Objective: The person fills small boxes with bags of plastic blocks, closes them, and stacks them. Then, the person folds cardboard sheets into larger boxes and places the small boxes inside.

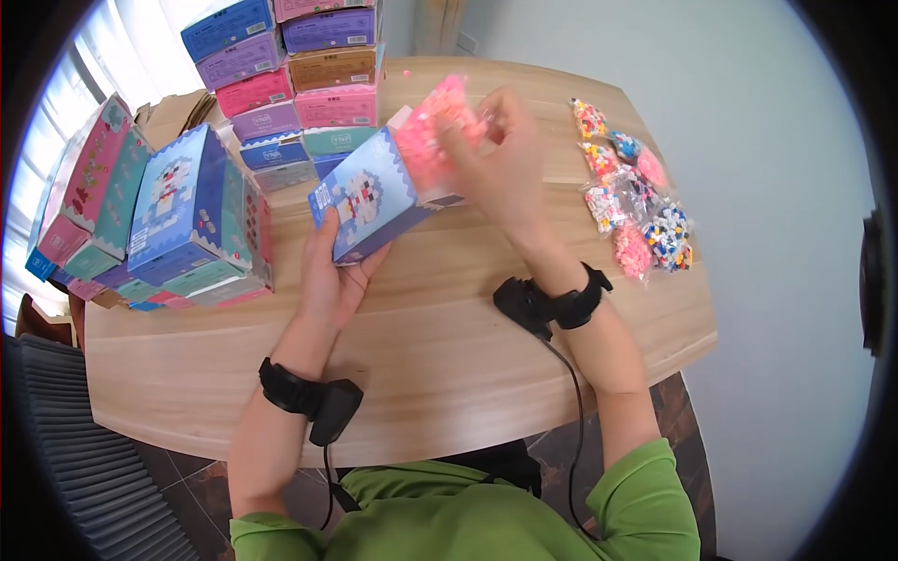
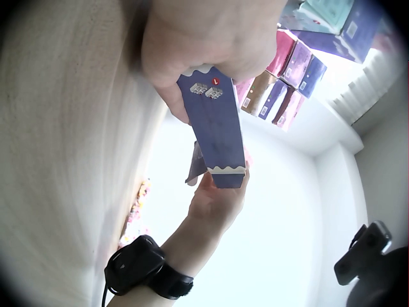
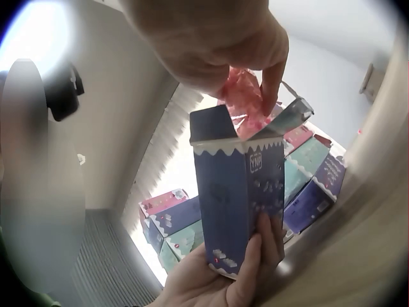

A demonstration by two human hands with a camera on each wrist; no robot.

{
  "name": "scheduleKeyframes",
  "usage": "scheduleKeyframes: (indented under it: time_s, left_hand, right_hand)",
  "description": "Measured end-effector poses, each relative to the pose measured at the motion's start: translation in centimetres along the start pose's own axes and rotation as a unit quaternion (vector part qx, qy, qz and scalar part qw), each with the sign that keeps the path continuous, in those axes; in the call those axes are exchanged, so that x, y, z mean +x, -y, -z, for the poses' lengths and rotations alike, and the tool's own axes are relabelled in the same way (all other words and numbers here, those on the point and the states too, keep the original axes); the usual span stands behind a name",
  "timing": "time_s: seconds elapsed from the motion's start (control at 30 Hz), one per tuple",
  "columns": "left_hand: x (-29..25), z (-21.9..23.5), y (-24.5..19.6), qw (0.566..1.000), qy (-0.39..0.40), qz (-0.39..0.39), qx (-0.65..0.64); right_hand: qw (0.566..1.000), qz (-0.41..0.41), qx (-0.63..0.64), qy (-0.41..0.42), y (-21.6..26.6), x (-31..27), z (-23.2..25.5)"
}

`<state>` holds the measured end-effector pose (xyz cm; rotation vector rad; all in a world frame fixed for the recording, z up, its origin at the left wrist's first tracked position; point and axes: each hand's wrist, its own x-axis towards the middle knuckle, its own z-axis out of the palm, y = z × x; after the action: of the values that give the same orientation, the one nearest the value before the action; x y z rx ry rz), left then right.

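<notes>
My left hand [image 1: 338,271] grips a blue cardboard box [image 1: 376,192], thumb on the printed face and fingers around the underside. The box is tilted, its open end toward the right, and in the right wrist view its flaps [image 3: 214,123] stand folded out. A clear plastic bag of pink pieces [image 1: 432,140] sits at this opening, much of it outside the box. My right hand [image 1: 500,154] pinches the bag by its upper part. In the right wrist view the bag's lower end [image 3: 246,118] is hidden inside the box.
Stacked boxes in several colours [image 1: 332,70] stand at the back of the table [image 1: 421,374]. More boxes [image 1: 178,215] are piled at the left. Several small bags of coloured pieces [image 1: 631,252] lie near the right edge. Cables [image 1: 575,421] hang from both wrist cameras.
</notes>
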<state>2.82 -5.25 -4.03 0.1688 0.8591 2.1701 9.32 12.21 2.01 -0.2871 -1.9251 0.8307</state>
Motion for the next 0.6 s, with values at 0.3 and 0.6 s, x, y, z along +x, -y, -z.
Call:
scheduleKeyframes:
  time_s: [0.3,0.6]
  left_hand:
    - [-0.1,0.2,-0.4,0.999,0.019,-0.011,-0.039]
    - [-0.2,-0.1,-0.2,1.000,0.026,-0.007,-0.002]
  right_hand:
    - [0.961,0.122,-0.056,0.242,3.0,0.2,2.5]
    - [0.961,0.063,-0.041,0.265,2.6,0.0,2.3]
